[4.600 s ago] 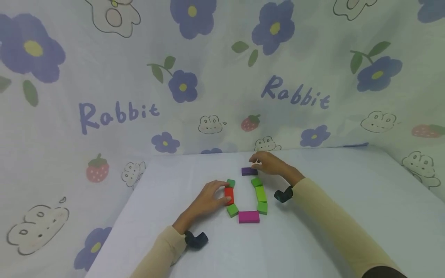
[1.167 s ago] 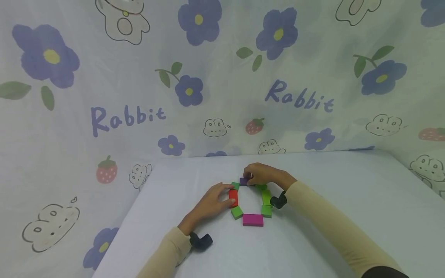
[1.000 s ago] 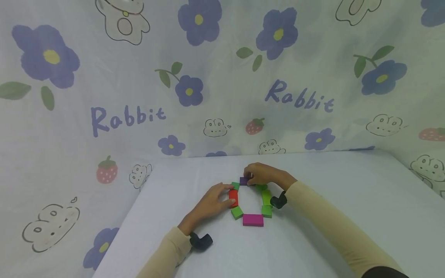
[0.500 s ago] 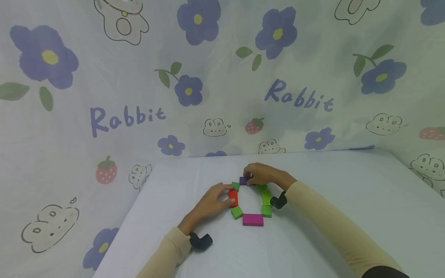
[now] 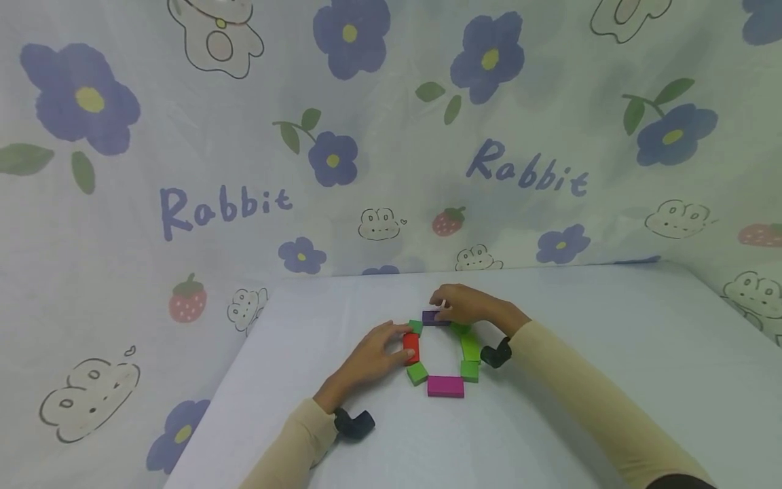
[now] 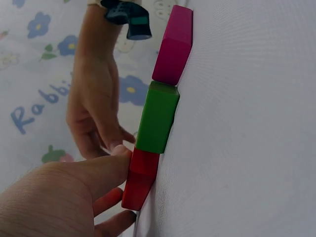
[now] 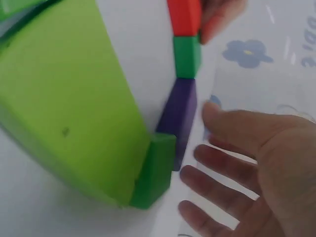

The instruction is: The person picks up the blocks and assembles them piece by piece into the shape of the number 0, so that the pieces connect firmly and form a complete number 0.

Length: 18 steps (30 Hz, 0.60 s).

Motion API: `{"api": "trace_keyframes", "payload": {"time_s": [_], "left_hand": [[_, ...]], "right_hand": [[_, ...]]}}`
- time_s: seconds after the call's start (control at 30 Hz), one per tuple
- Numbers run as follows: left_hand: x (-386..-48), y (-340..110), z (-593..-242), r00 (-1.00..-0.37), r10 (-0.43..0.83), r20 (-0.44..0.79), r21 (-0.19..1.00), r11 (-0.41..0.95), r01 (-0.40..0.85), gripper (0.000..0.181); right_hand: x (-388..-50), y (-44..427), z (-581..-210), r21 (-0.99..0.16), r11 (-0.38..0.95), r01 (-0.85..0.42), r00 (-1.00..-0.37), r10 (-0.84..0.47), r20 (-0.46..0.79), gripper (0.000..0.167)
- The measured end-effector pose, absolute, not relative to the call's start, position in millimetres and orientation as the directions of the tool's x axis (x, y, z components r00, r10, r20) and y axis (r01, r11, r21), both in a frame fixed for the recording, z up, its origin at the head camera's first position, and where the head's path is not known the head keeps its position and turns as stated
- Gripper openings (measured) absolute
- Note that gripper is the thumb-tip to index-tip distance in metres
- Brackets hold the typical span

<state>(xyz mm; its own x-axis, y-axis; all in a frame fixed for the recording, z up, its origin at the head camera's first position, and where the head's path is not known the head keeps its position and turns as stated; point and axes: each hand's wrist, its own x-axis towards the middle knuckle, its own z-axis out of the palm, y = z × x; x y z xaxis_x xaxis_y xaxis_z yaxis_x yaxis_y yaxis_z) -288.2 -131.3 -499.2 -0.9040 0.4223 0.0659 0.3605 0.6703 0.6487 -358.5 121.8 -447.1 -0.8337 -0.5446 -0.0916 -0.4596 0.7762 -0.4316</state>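
Note:
Several coloured blocks form an oval ring in the head view. My left hand (image 5: 371, 353) touches its left side, thumb on the red block (image 5: 412, 341) and index finger at the small green block (image 5: 417, 327). At the far end lies the purple block (image 5: 428, 319), with my right hand (image 5: 467, 303) just beyond it. In the right wrist view, my right fingers (image 7: 222, 165) are spread and apart from the purple block (image 7: 180, 113). A green block (image 7: 155, 170) abuts its near end. The left wrist view shows my left thumb against the red block (image 6: 142, 173).
A magenta block (image 5: 445, 386) closes the ring's near end, between two green blocks, one at the left (image 5: 417, 373) and one at the right (image 5: 469, 371). A yellow-green block (image 5: 470, 346) forms the right side. Behind the white table (image 5: 550, 421) hangs a patterned curtain (image 5: 403, 170).
The purple block has moved nearer and now joins the ring's far end. My right fingers have since let go of it and drawn slightly back. The left hand has kept its place.

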Motion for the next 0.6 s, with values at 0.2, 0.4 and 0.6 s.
{"api": "trace_keyframes", "payload": {"time_s": [0.2,0.4,0.6], "left_hand": [[-287,-128,-496,-0.909,0.412,0.055,0.635,0.688,0.350,0.050],[-292,-132,-491,-0.917,0.393,0.075,0.694,0.639,0.331,0.052],[-298,-148,-486,-0.944,0.328,0.018,0.758,0.611,0.227,0.050]], "right_hand": [[-349,149,-445,-0.478,0.745,-0.466,-0.855,-0.518,0.026,0.032],[-340,179,-447,-0.501,0.729,-0.466,-0.869,-0.484,0.104,0.026],[-327,213,-454,-0.502,0.732,-0.460,-0.882,-0.444,0.161,0.026]]}}
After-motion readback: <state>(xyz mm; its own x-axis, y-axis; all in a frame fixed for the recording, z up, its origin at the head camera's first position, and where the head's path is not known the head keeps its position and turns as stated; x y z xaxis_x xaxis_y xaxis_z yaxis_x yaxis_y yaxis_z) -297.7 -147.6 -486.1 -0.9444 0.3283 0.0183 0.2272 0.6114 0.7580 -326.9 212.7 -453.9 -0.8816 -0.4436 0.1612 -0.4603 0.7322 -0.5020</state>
